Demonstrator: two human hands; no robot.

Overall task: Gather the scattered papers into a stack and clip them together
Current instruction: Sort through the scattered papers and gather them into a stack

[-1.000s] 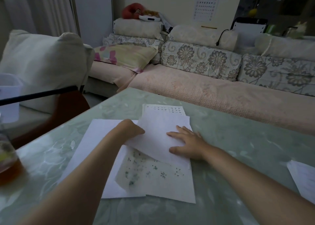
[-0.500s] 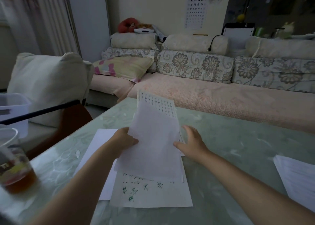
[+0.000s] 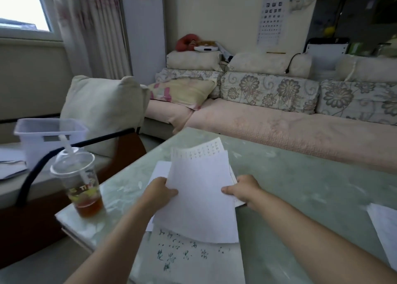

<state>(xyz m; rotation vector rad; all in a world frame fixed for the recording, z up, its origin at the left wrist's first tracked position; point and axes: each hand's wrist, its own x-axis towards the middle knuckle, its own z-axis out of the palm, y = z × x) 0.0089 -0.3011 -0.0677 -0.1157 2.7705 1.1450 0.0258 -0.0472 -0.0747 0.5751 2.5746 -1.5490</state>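
Note:
I hold a small bunch of white papers (image 3: 199, 193) tilted up off the green marble table (image 3: 300, 189). My left hand (image 3: 159, 192) grips the bunch at its left edge and my right hand (image 3: 242, 190) grips its right edge. A printed sheet (image 3: 197, 149) sticks out behind the blank front sheet. Under the bunch lies a sheet with green handwriting (image 3: 189, 260). Another blank sheet (image 3: 160, 168) lies flat behind my left hand. A separate sheet (image 3: 384, 225) rests at the table's right edge. No clip shows.
A plastic cup of tea with lid and straw (image 3: 79, 182) stands near the table's left corner. Left of it are a clear plastic bin (image 3: 47, 135) and a cushioned chair (image 3: 103, 109). A sofa (image 3: 279, 120) runs behind the table.
Both hands went from pressing the sheets flat on the table to gripping them by the edges and lifting them upright. The view has tilted up and shifted left.

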